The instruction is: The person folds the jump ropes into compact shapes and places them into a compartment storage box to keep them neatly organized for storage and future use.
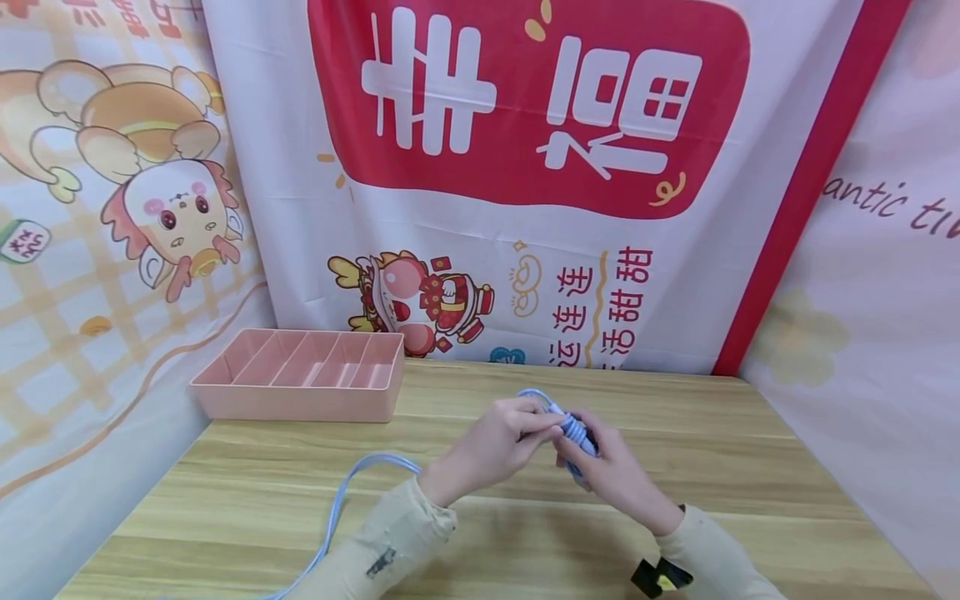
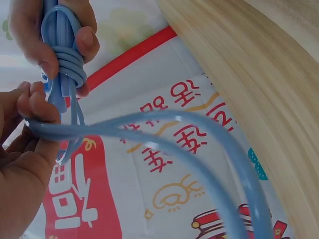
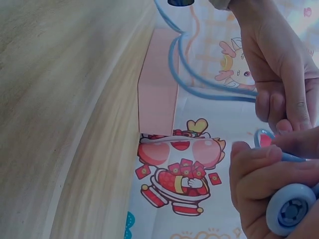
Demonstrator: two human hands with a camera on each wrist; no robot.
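Note:
A light blue jump rope (image 1: 576,431) is held above the table by both hands. My right hand (image 1: 617,473) grips its handles, with the round handle end (image 3: 290,209) showing in the right wrist view. Several turns of cord (image 2: 69,64) wrap round the handles. Close beside it, my left hand (image 1: 487,448) pinches the doubled cord (image 2: 144,127) between thumb and fingers. From there the loose cord loops down past the left forearm toward the table's front edge. Part of the handles is hidden inside the right hand.
A pink divided box (image 1: 300,405) stands at the back left of the wooden table (image 1: 750,500). Printed cloth (image 1: 465,217) hangs behind the table and along both sides. A black and yellow piece (image 1: 662,577) sits by the right sleeve.

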